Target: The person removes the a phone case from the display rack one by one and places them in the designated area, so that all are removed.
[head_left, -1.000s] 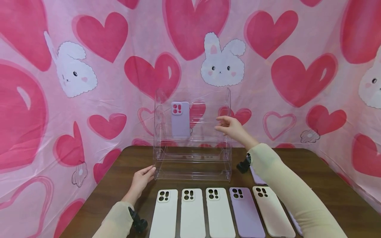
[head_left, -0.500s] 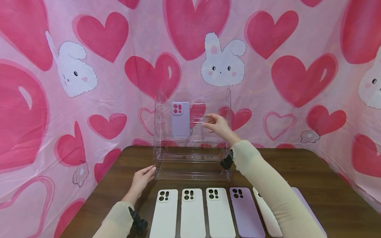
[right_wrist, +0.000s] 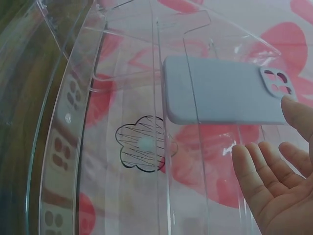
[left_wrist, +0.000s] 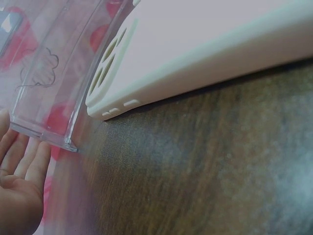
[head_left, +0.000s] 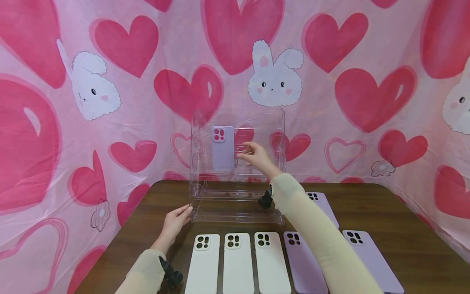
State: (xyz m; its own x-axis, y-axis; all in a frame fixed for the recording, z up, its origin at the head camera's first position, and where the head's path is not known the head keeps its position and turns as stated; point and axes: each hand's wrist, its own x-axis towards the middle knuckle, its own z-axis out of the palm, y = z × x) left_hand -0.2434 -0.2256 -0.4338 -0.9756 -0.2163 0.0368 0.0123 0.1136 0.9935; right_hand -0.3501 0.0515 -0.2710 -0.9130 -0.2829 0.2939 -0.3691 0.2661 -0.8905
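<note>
A clear tiered display stand (head_left: 236,218) stands upright on the wooden table. On one of its upper tiers a light purple phone case (head_left: 222,157) leans upright, left of centre. My right hand (head_left: 258,157) is just right of this case, thumb and fingers apart with nothing between them. The right wrist view shows the case (right_wrist: 220,93) beyond the extended fingers (right_wrist: 264,166). Down at the stand's lower left corner, my left hand (head_left: 172,226) touches the edge. In the left wrist view, its fairly straight fingers (left_wrist: 38,166) reach the stand's bottom edge.
Along the table's front lie white phone cases (head_left: 238,265) and a purple case (head_left: 304,265), partly under my right sleeve (head_left: 312,228). Farther right are two more purple cases (head_left: 371,261), one behind the other. A pink cloth with hearts (head_left: 374,98) hangs behind.
My right hand has moved left across the front of the stand, close to the standing purple case. My right sleeve now covers the pale case in the front row. The left hand stays put.
</note>
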